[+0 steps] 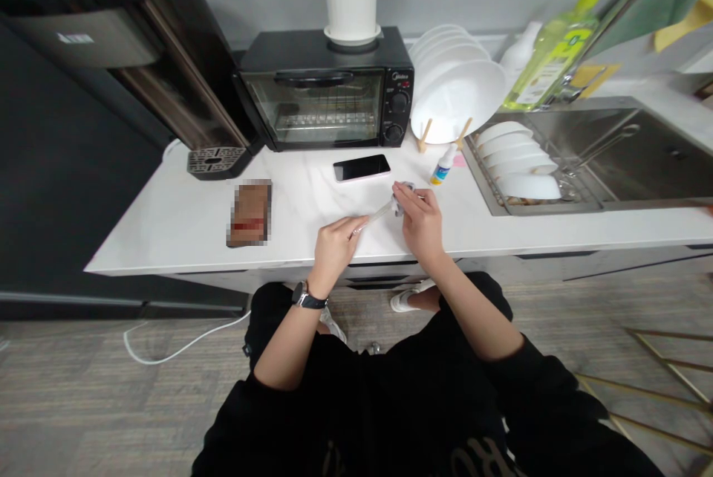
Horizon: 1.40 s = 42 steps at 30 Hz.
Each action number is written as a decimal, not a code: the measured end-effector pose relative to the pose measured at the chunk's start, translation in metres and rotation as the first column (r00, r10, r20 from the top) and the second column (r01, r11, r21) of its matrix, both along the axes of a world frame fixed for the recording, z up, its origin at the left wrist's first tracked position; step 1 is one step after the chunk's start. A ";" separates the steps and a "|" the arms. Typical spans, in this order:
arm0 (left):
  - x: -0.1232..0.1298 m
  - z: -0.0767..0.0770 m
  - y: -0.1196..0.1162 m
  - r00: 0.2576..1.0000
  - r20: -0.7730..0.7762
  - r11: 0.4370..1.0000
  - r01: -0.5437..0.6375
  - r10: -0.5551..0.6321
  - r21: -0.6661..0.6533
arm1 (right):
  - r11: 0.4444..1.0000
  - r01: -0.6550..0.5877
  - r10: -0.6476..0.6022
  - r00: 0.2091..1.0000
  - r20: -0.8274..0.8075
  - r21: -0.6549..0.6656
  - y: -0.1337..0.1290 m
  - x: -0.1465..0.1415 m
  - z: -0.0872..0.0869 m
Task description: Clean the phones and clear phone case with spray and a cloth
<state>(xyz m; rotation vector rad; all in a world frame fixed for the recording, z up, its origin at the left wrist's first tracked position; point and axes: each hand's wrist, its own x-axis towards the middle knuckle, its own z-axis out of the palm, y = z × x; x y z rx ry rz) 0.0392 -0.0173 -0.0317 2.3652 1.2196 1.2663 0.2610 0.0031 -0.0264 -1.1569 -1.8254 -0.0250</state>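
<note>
Black shirt (362, 403) | left hand (336, 245), nearside of phone (362, 168): fingers pinched on thin handle (379, 214) | right hand (422, 223), phone's right: fingers curled round grey thing (398, 205) | best hold handle steady

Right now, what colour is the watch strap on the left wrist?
The watch strap is black, seen in the head view.

We see a kitchen by its oven (328, 107), plates (457, 99), sink (649, 154) and what is probably a drinks dispenser (177, 79).
</note>
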 end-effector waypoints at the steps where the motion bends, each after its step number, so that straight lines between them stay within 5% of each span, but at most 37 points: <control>1: 0.000 0.000 0.000 1.000 0.004 1.000 0.002 -0.002 0.005 | 1.000 -0.002 0.002 1.000 -0.006 0.000 -0.005 -0.008 0.000; 7: -0.002 -0.002 0.001 0.996 -0.027 0.996 -0.088 0.088 0.009 | 0.985 -0.175 0.175 0.985 0.011 0.000 -0.049 -0.066 -0.004; 11: -0.004 -0.003 0.002 0.995 -0.047 0.996 -0.085 0.086 0.032 | 0.977 -0.213 0.213 0.977 0.006 -0.029 -0.058 -0.073 -0.006; 15: -0.002 -0.002 0.000 0.996 -0.066 0.998 -0.064 0.062 -0.022 | 0.982 -0.186 0.187 0.981 0.053 -0.023 -0.032 -0.042 -0.004; 19: -0.001 0.002 0.001 0.999 0.006 0.991 -0.046 0.047 -0.123 | 1.000 0.020 -0.020 1.000 0.011 -0.007 0.010 0.008 0.002; 25: 0.000 0.018 0.016 0.961 0.056 0.888 -0.225 0.269 -0.402 | 0.995 0.065 -0.068 0.997 -0.036 -0.077 0.022 0.049 0.001; 30: 0.008 0.031 0.012 0.869 -0.213 0.819 -0.494 0.447 -0.294 | 0.993 -0.018 0.019 1.000 0.001 -0.113 0.017 0.045 -0.004; 38: 0.018 0.031 -0.025 0.789 -0.411 0.874 -0.483 0.457 0.046 | 0.971 -0.133 0.166 0.973 0.162 -0.199 0.020 0.038 -0.008; 42: 0.022 0.037 -0.044 0.753 -0.508 0.880 -0.475 0.418 0.021 | 0.971 -0.098 0.141 0.972 0.191 -0.217 0.022 0.037 -0.008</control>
